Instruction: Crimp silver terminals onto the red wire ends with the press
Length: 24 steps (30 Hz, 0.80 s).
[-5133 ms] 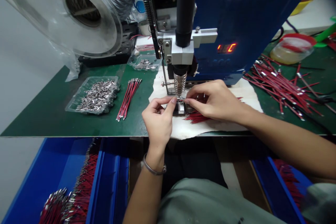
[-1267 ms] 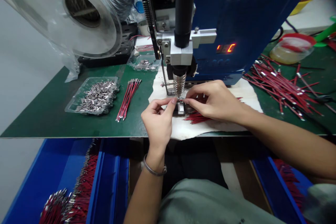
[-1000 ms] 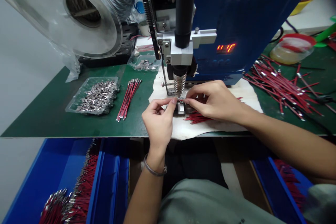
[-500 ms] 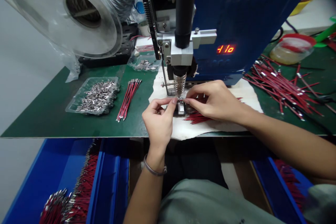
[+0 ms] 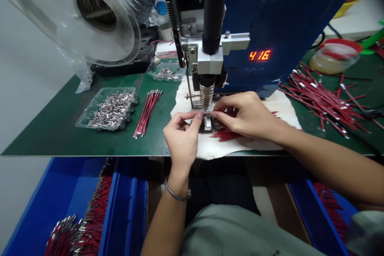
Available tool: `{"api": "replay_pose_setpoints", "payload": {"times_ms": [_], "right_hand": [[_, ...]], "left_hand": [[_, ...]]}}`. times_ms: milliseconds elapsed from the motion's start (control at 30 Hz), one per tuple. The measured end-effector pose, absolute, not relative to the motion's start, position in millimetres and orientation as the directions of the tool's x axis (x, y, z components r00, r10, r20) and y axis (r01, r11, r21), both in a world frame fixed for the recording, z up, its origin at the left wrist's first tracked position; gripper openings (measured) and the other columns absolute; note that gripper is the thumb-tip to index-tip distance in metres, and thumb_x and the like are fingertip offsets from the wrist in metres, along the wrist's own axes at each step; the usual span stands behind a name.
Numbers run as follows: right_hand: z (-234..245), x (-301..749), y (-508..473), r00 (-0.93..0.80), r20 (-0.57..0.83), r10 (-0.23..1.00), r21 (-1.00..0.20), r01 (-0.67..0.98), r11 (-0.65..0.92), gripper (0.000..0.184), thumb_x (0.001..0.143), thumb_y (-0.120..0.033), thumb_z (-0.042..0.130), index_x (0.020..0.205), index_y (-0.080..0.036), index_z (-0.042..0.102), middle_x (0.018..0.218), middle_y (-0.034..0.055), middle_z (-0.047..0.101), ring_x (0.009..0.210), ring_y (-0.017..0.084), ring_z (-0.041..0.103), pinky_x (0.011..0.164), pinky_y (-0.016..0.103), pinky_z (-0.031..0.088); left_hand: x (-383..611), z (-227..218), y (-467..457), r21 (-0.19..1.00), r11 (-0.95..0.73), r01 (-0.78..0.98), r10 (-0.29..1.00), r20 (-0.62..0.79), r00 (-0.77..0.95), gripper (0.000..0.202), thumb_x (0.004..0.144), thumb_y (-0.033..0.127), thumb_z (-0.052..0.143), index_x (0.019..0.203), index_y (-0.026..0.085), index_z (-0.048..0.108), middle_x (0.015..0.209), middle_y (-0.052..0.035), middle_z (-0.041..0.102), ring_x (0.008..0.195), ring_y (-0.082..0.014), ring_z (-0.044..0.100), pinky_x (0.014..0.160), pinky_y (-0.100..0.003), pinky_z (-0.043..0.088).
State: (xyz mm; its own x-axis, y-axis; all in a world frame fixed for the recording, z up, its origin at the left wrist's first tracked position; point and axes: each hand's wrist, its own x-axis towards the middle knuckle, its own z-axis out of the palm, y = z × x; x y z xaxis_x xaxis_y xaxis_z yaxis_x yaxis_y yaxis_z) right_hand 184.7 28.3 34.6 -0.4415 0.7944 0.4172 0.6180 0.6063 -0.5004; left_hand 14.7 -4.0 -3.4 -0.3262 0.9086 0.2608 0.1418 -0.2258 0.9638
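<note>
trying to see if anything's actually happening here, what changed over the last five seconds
Nothing was picked up or released. Only the small red display on the blue machine changed, from broken segments to 416. The left hand and right hand stayed pinched on the small part under the tip; the tray and wire bundle did not move.

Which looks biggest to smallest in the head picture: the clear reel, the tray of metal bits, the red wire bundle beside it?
1. clear reel (seems nearer the camera, so it may look extra big)
2. tray of metal bits
3. red wire bundle
</note>
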Motion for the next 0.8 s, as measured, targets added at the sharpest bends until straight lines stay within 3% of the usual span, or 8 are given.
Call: {"api": "replay_pose_setpoints", "payload": {"times_ms": [800], "right_hand": [[33.5,182.8,27.5,-0.41,0.407,0.816,-0.526,0.625,0.577,0.011,0.082,-0.021,0.064,0.08,-0.015,0.073,0.071,0.0019,0.073,0.058,0.012,0.062,0.058,0.024,0.042]], "left_hand": [[13.8,-5.1,-5.1,0.965,-0.227,0.131,0.913,0.257,-0.316,0.017,0.077,0.033,0.076,0.08,0.017,0.073,0.075,-0.0029,0.07,0.055,-0.0091,0.05,0.052,-0.023,0.039]]}}
